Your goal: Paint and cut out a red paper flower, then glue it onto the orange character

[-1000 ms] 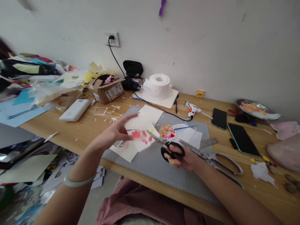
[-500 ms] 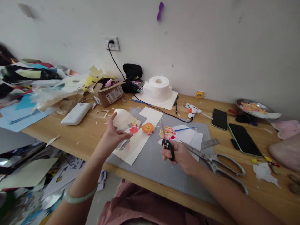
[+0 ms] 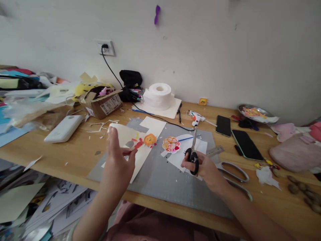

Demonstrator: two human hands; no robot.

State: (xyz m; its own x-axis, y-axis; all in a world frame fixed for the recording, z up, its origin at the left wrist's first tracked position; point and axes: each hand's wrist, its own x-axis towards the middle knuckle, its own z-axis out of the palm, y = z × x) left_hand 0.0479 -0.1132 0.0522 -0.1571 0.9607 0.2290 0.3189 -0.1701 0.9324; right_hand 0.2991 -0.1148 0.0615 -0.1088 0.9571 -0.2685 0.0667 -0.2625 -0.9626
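Between the thumb and a finger of my left hand [image 3: 119,165] is a small red piece of paper [image 3: 138,144]; the other fingers point up. Behind it, cream paper sheets [image 3: 140,164] lie on the grey cutting mat [image 3: 160,187]. My right hand [image 3: 205,167] grips the black handles of small scissors [image 3: 192,155], blades pointing up and away. Between the hands lie an orange cutout with a face [image 3: 149,140] and a round red and orange cutout [image 3: 171,145]. Large silver-handled scissors [image 3: 233,172] are partly hidden behind my right hand.
A glue gun [image 3: 197,117], two phones [image 3: 223,126] and a metal bowl of cutouts [image 3: 255,113] are at the right. Further back are a paper roll [image 3: 159,95] and a cardboard box [image 3: 101,103]. A white power bank [image 3: 64,129] lies left. A black cable crosses the table.
The view has turned right, so the table things appear further left. My left hand has tilted upright with the red paper piece. The small scissors remain in my right hand.
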